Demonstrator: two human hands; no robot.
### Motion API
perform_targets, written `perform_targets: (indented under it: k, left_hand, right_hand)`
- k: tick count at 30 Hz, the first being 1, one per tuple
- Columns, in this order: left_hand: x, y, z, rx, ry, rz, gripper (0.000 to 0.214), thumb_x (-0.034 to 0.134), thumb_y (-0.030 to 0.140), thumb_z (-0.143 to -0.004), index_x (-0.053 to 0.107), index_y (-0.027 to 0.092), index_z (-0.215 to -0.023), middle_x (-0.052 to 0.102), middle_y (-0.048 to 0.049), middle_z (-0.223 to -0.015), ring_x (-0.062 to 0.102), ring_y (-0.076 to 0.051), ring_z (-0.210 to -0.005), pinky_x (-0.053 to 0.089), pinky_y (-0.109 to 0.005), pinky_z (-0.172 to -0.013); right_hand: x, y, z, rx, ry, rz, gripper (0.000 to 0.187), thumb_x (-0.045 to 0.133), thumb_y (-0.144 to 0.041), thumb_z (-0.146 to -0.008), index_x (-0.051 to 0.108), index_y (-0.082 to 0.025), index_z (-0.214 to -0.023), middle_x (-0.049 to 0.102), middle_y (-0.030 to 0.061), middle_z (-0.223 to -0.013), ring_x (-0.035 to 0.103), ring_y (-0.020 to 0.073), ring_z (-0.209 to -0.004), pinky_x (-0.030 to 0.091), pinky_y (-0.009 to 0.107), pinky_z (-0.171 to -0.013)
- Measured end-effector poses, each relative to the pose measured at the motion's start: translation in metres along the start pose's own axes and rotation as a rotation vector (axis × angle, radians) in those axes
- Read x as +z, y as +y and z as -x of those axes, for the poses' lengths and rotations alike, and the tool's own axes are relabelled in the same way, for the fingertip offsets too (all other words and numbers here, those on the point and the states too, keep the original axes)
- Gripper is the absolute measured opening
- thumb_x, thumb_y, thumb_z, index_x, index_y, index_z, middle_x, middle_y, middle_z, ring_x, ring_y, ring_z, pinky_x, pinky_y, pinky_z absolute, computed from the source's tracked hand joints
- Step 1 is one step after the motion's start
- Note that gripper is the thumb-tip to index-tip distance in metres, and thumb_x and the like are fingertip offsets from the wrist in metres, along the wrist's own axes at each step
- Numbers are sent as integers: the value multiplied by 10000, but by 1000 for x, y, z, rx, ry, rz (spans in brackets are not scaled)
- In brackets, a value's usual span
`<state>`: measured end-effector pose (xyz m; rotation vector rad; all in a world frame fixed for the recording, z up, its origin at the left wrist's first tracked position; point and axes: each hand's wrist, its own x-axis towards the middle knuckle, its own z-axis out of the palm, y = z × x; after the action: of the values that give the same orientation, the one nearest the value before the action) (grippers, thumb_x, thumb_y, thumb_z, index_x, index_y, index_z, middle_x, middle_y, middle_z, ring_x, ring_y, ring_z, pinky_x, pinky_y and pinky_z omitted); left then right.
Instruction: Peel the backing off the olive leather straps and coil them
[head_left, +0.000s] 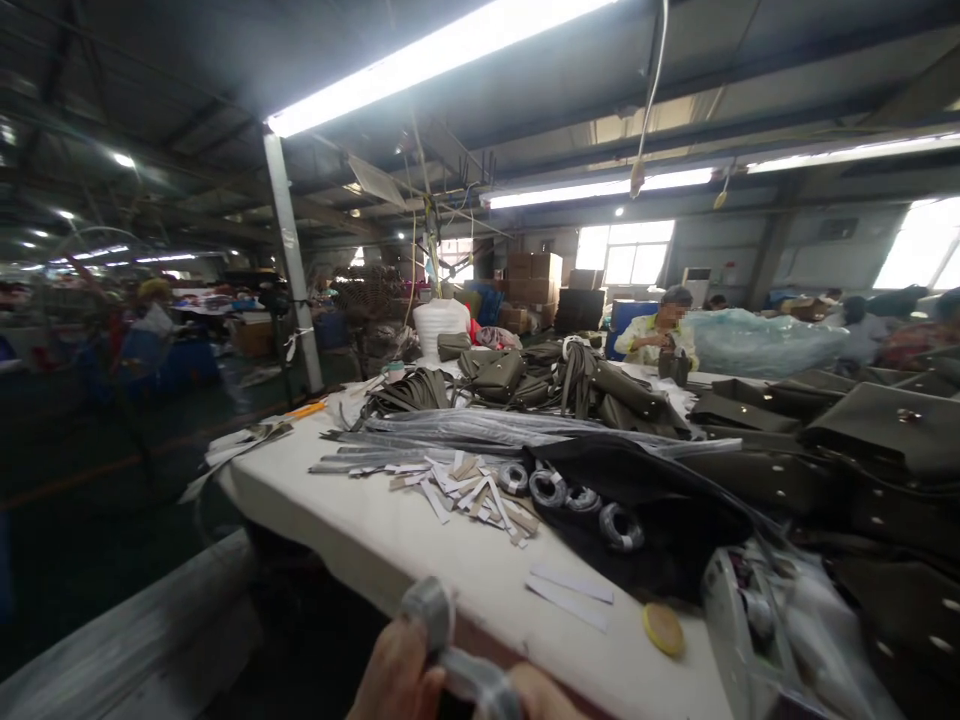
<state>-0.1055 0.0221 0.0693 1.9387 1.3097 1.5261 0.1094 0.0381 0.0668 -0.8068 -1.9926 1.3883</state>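
Note:
At the bottom edge both my hands hold a grey roll of tape or strip [431,610] with a length running off it. My left hand [397,675] grips the roll from below, fingers curled round it. My right hand [544,698] is only partly in view and pinches the strip's other end. Just beyond them runs the near edge of the white worktable [375,545]. On it lie a heap of short pale strips [469,495], several grey tape rolls [570,495] and a round yellow disc [663,629].
Olive-green bag pieces [862,450] and black cloth [645,500] pile up on the right and back of the table. A seated person [660,340] works at the far side. A pillar [292,260] stands at the left, with a dark aisle beside it.

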Motion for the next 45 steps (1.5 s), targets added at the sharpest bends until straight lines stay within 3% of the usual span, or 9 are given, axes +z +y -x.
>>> perform_targets:
  k: [6, 10, 13, 17, 21, 26, 30, 37, 45]
  left_hand:
    - [18, 19, 3, -542, -446, 393, 691, 275, 697, -908, 606, 152, -639, 408, 29, -356, 370, -100, -328, 410, -241, -451]
    - [16, 43, -7, -743, -418, 856, 694, 340, 715, -882, 632, 109, -709, 326, 77, -332, 319, -83, -286, 424, -255, -451]
    - [8, 48, -19, -616, -163, 852, 595, 354, 640, -922, 638, 118, -902, 437, 53, -488, 442, -105, -404, 486, -298, -585]
    - [-5, 28, -24, -136, 37, 224, 561, 348, 638, -920, 614, 148, -864, 584, -68, -749, 569, -198, -736, 464, -349, -780]
    - [-5, 7, -12, 39, -281, -113, 614, 309, 698, -887, 560, 178, -679, 537, -56, -631, 493, -182, -604, 417, -317, -639]
    - [3, 6, -7, -522, -566, 365, 692, 240, 695, -914, 590, 161, -647, 426, 27, -391, 398, -107, -361, 407, -253, -490]
    - [0, 10, -15, -800, -506, 856, 713, 344, 757, -851, 612, 130, -644, 298, 84, -291, 288, -78, -247, 421, -245, -415]
    - [-33, 27, -46, -795, -374, 1237, 723, 185, 567, -989, 648, 88, -707, 265, 89, -319, 243, -49, -245, 443, -210, -464]
    - [-16, 20, -57, -392, 151, 705, 618, 379, 691, -890, 619, 122, -931, 504, 17, -616, 478, -122, -552, 469, -314, -762]
  right_hand:
    - [-30, -21, -16, -65, 444, 325, 417, 612, -245, -765, 612, -183, -1178, 636, 106, -1133, 583, 255, -1055, 452, 393, -962]
    - [3, -17, -18, -73, 148, 182, 371, 509, -207, -852, 586, -232, -1214, 640, 69, -1104, 585, 217, -1021, 458, 353, -938]
    - [45, -6, -12, 84, -48, -52, 277, 459, -344, -939, 679, -183, -988, 626, 31, -777, 571, 166, -717, 480, 276, -691]
    - [59, -6, 3, 159, -368, -331, 448, 531, -549, -894, 713, -139, -882, 567, 5, -628, 473, 103, -541, 375, 210, -505]
    - [11, -16, -2, 155, -35, -213, 517, 509, -613, -870, 675, -137, -756, 520, -12, -510, 428, 100, -446, 341, 218, -445]
    - [-29, -1, -24, 36, 361, 390, 354, 586, -482, -853, 670, -166, -988, 694, 101, -905, 630, 245, -837, 493, 356, -770]
    - [-13, 14, -25, -24, 393, 416, 401, 459, -432, -931, 566, -175, -1219, 647, 141, -1156, 608, 264, -1039, 476, 399, -890]
    - [23, 21, -21, 96, 198, 100, 445, 317, -499, -982, 505, -153, -1191, 581, -16, -635, 541, 152, -514, 444, 263, -531]
    - [52, -3, -9, 184, -219, -171, 403, 512, -514, -912, 604, -165, -1092, 483, -37, -608, 454, 115, -537, 379, 224, -506]
